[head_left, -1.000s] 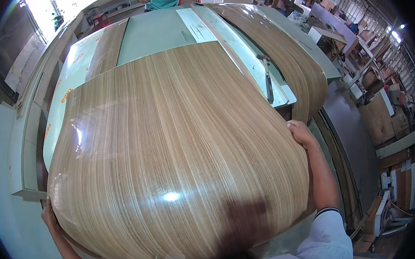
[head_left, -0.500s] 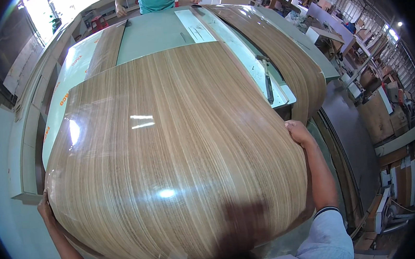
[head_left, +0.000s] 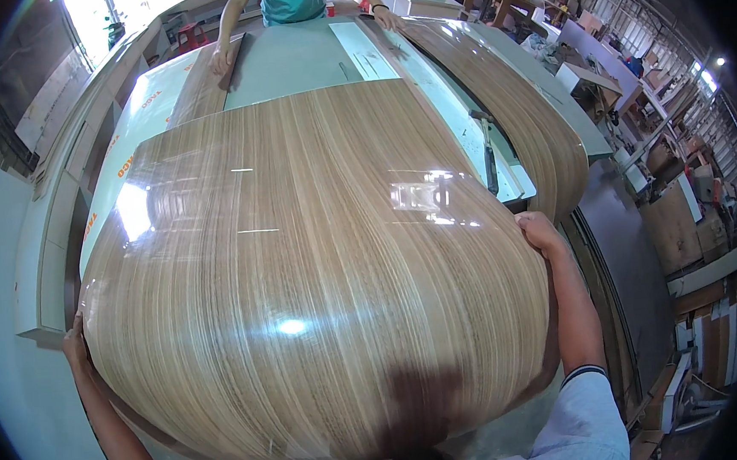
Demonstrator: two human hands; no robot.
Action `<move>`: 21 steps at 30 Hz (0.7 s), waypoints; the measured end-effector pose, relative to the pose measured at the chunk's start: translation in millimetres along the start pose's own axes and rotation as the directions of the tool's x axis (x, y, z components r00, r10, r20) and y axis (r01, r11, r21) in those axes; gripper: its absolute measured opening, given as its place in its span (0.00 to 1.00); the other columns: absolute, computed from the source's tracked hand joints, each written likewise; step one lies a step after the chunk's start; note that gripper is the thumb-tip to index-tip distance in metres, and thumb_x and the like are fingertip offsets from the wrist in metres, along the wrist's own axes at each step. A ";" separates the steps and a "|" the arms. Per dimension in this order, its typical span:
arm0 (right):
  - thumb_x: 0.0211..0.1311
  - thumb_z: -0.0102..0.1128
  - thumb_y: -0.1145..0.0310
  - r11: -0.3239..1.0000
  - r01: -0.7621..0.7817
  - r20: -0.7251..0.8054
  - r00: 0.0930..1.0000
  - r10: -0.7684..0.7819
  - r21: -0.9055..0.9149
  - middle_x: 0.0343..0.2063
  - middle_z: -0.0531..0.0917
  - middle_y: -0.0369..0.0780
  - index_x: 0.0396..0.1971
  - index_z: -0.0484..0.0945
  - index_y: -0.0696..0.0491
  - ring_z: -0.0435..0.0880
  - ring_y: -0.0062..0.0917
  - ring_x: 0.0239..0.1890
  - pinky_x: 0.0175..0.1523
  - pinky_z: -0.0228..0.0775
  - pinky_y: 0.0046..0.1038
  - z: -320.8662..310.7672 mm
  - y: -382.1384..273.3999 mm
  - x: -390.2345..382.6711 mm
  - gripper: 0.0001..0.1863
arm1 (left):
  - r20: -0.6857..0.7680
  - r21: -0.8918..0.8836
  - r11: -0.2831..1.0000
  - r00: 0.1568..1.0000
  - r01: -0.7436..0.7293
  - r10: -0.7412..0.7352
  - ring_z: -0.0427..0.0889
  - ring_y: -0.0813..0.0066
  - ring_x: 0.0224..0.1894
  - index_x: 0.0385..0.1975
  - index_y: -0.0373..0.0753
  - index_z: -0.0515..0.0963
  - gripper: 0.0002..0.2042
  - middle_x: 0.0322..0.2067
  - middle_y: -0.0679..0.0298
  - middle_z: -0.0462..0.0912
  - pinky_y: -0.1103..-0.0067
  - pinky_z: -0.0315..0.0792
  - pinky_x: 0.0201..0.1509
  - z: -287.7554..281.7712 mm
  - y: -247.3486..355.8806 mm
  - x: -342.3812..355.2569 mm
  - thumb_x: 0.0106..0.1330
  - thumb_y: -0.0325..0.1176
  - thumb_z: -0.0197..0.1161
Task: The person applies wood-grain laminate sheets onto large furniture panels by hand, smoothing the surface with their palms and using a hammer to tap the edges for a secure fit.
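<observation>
A large glossy wood-grain sheet [head_left: 319, 259], bowed near me, covers most of the lower view. My left hand [head_left: 75, 340] is closed on its left edge, fingers partly hidden behind it. My right hand [head_left: 538, 233] grips the opposite edge, thumb near the top surface. Past the sheet's far edge lie a pale green board [head_left: 280, 61], a narrow wood-grain strip [head_left: 205, 87] and a white sheet with orange printing [head_left: 154, 91]. A hammer [head_left: 489, 157] rests on a white strip beside my right hand, next to another curved wood-grain sheet [head_left: 551, 157].
A co-worker in teal [head_left: 291, 0] stands across the work, both hands on its far part. A pale cabinet [head_left: 46, 270] borders the left side. A dark panel [head_left: 623, 272] and piled boards and offcuts [head_left: 718, 334] are at the right; red stools [head_left: 191, 37] stand behind.
The co-worker has leaned in and brought both hands down onto the far part of the work. My left hand has shifted slightly up the edge; my right hand stays on the sheet.
</observation>
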State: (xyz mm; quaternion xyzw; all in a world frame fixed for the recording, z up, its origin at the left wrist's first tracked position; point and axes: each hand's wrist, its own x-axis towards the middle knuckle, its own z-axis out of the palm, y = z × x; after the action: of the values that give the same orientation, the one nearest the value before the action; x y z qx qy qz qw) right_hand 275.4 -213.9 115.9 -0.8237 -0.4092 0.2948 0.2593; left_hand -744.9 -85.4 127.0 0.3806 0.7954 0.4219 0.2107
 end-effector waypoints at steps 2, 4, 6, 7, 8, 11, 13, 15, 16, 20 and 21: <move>0.66 0.52 0.64 1.000 -0.003 0.013 1.000 0.003 0.008 0.36 0.86 0.42 0.43 0.83 0.62 0.81 0.25 0.39 0.48 0.71 0.30 -2.7 -8.9 2.0 0.17 | -0.037 0.087 0.996 0.999 -0.028 0.031 0.69 0.72 0.26 0.19 0.32 0.75 0.30 0.23 0.63 0.74 0.73 0.67 0.32 1.9 13.9 -1.5 0.59 0.60 0.67; 0.66 0.52 0.65 1.000 -0.007 0.025 1.000 0.006 0.018 0.35 0.86 0.42 0.42 0.83 0.62 0.81 0.25 0.39 0.48 0.71 0.31 -4.0 -11.9 6.4 0.17 | -0.031 0.129 0.991 0.999 -0.023 0.028 0.70 0.71 0.27 0.20 0.31 0.76 0.31 0.23 0.62 0.75 0.72 0.67 0.33 2.9 23.8 4.3 0.59 0.60 0.67; 0.64 0.52 0.67 1.000 -0.002 -0.007 1.000 0.003 0.022 0.35 0.86 0.43 0.41 0.83 0.63 0.81 0.25 0.38 0.47 0.71 0.31 -4.7 -9.8 13.1 0.16 | -0.025 0.171 0.985 0.999 -0.022 0.027 0.71 0.70 0.28 0.22 0.30 0.77 0.31 0.24 0.60 0.76 0.71 0.68 0.34 2.5 31.5 11.3 0.58 0.61 0.67; 0.64 0.52 0.67 1.000 -0.001 -0.004 1.000 0.001 0.019 0.35 0.86 0.43 0.41 0.83 0.63 0.81 0.25 0.38 0.47 0.71 0.31 -3.3 -12.2 17.9 0.16 | -0.035 0.119 0.992 0.999 -0.031 0.035 0.73 0.69 0.29 0.24 0.28 0.78 0.32 0.25 0.59 0.77 0.70 0.69 0.35 3.3 27.1 18.0 0.58 0.61 0.67; 0.63 0.52 0.67 1.000 -0.001 -0.012 1.000 0.002 0.012 0.35 0.86 0.42 0.41 0.84 0.62 0.81 0.25 0.37 0.46 0.71 0.31 -1.7 -14.5 22.5 0.16 | -0.046 0.067 0.997 0.998 -0.040 0.044 0.74 0.68 0.30 0.26 0.26 0.80 0.33 0.26 0.58 0.78 0.69 0.69 0.35 2.6 23.0 24.0 0.57 0.62 0.67; 0.63 0.52 0.68 1.000 -0.002 -0.013 1.000 0.002 -0.003 0.34 0.86 0.43 0.40 0.84 0.62 0.82 0.26 0.37 0.45 0.72 0.32 -2.8 -15.4 31.8 0.16 | -0.045 0.136 0.991 0.999 -0.020 0.026 0.75 0.69 0.30 0.28 0.25 0.81 0.34 0.27 0.58 0.80 0.68 0.70 0.35 1.4 23.2 33.3 0.57 0.62 0.68; 0.63 0.52 0.68 1.000 0.002 -0.002 1.000 -0.002 -0.012 0.34 0.86 0.43 0.40 0.84 0.61 0.82 0.26 0.36 0.45 0.72 0.32 -2.6 -17.2 32.6 0.15 | -0.057 0.149 0.989 0.998 -0.025 0.034 0.75 0.69 0.30 0.28 0.25 0.81 0.34 0.27 0.59 0.80 0.68 0.70 0.35 4.9 26.4 35.7 0.56 0.61 0.68; 0.62 0.52 0.68 1.000 -0.017 -0.048 0.999 0.017 -0.004 0.32 0.86 0.44 0.37 0.85 0.61 0.82 0.26 0.35 0.44 0.72 0.32 1.3 -23.6 32.0 0.15 | -0.074 0.162 0.987 0.997 -0.026 0.038 0.75 0.69 0.29 0.28 0.26 0.81 0.33 0.27 0.59 0.80 0.68 0.70 0.34 6.8 28.8 35.9 0.56 0.61 0.69; 0.62 0.52 0.68 1.000 -0.018 -0.049 0.999 0.017 -0.004 0.32 0.86 0.44 0.37 0.85 0.61 0.82 0.26 0.35 0.44 0.72 0.32 0.3 -21.4 34.4 0.15 | -0.046 0.128 0.992 0.999 -0.015 0.021 0.75 0.70 0.29 0.28 0.26 0.81 0.33 0.26 0.60 0.80 0.68 0.70 0.34 7.9 28.9 36.6 0.56 0.61 0.69; 0.62 0.52 0.67 0.992 0.041 -0.028 0.999 -0.045 -0.119 0.30 0.86 0.44 0.37 0.84 0.62 0.81 0.26 0.34 0.43 0.71 0.32 -5.2 -17.2 42.9 0.15 | -0.008 0.120 0.993 1.000 -0.007 0.008 0.74 0.71 0.27 0.27 0.27 0.81 0.32 0.25 0.60 0.79 0.71 0.70 0.32 12.3 29.1 42.4 0.55 0.60 0.70; 0.62 0.52 0.67 0.985 0.063 -0.012 0.998 -0.065 -0.158 0.30 0.86 0.44 0.37 0.84 0.62 0.81 0.26 0.34 0.43 0.71 0.32 -5.4 -16.9 44.5 0.15 | -0.010 0.119 0.993 1.000 -0.005 0.006 0.74 0.71 0.27 0.27 0.27 0.81 0.32 0.25 0.60 0.79 0.71 0.70 0.32 14.8 29.1 44.3 0.55 0.60 0.70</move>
State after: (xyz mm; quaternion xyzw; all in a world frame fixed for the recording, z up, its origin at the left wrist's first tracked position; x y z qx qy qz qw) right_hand 292.2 -169.1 118.8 -0.8306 -0.4552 0.2457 0.2061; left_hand -750.3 -32.8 142.4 0.3924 0.8193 0.3762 0.1824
